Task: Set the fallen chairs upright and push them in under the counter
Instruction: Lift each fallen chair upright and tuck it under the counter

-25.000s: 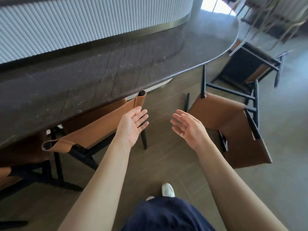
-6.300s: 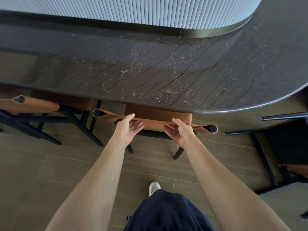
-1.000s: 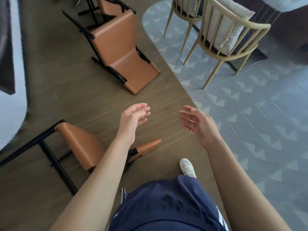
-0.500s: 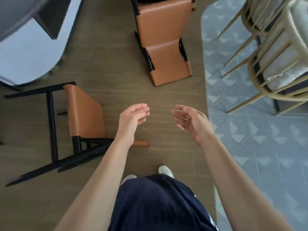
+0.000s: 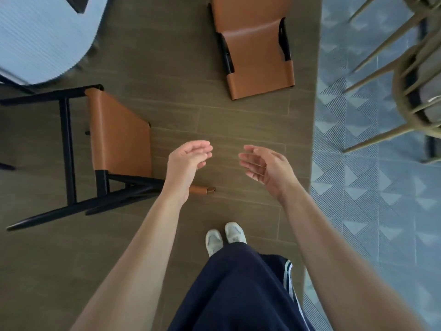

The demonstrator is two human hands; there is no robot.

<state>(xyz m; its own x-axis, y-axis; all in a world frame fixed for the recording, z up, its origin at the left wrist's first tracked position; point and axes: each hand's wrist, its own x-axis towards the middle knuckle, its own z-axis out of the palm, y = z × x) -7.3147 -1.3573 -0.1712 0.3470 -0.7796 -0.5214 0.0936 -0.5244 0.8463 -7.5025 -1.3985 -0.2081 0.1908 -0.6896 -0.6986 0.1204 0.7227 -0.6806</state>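
Presently both hands were empty: left hand (image 5: 188,156) and right hand (image 5: 265,168) hovered mid-frame over the floor (image 5: 238,120), fingers (image 5: 204,149) loose, slightly apart, gripping nothing. The nearest fallen chair (image 5: 119,132) lay on its side at frame left, and a second chair (image 5: 255,51) at upper centre. Judged: frame rigid, moderately heavy; leather sling soft, likely slick. Take the backrest rail and a frame bar, not the leather.
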